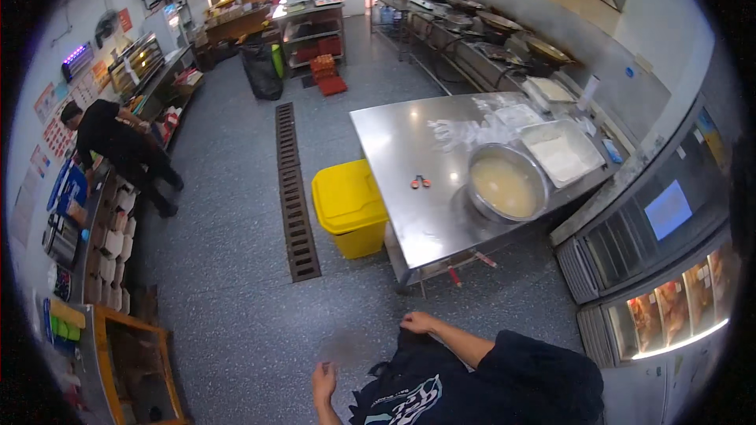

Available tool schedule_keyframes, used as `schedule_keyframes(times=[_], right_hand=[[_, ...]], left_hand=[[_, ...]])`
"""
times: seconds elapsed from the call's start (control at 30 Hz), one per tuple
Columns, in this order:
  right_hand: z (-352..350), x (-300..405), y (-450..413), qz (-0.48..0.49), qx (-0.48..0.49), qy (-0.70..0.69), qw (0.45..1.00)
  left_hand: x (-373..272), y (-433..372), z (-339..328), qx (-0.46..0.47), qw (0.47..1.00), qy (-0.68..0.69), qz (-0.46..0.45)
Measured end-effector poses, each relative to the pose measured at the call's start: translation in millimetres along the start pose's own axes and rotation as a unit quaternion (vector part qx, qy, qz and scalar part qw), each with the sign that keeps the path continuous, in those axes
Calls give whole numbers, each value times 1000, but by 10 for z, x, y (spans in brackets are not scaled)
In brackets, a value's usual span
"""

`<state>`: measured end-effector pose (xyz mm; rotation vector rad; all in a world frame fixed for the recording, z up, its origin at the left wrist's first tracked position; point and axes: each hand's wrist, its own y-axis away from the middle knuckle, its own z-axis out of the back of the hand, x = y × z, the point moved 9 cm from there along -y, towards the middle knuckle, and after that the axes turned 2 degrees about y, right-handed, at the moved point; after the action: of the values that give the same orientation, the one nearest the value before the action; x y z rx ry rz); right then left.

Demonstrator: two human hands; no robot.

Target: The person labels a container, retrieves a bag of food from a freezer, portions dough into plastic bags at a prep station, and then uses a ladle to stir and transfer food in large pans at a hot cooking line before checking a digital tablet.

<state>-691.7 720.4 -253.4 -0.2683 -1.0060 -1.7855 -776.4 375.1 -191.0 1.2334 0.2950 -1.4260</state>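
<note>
My right hand (418,323) is in front of my body with its fingers curled at the upper edge of a dark cloth (416,345), which it appears to pinch. My left hand (323,382) hangs lower and to the left, over the floor, with bent fingers; whether anything is in it cannot be made out. Ahead stands a stainless steel table (407,147). On it are orange-handled scissors (420,182), a large metal bowl of cloudy yellowish liquid (507,183), a tray of white powder (562,150) and clear plastic gloves (455,133).
A yellow lidded bin (348,200) stands against the table's left side. A floor drain grate (295,206) runs beside it. Another person (121,141) bends over the left counter. Glass-door fridges (644,212) line the right. Woks (546,50) sit along the back-right range.
</note>
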Motion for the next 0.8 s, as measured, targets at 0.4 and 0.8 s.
schedule_keyframes(times=[0.4, 0.8], right_hand=[[1381, 4169, -1035, 474, -223, -28, 851], [2419, 3201, -5365, 92, 40, 132, 986]], left_hand=[[-2286, -1830, 287, 282, 698, 658, 14], [-634, -4881, 3544, -223, 968, 113, -32]])
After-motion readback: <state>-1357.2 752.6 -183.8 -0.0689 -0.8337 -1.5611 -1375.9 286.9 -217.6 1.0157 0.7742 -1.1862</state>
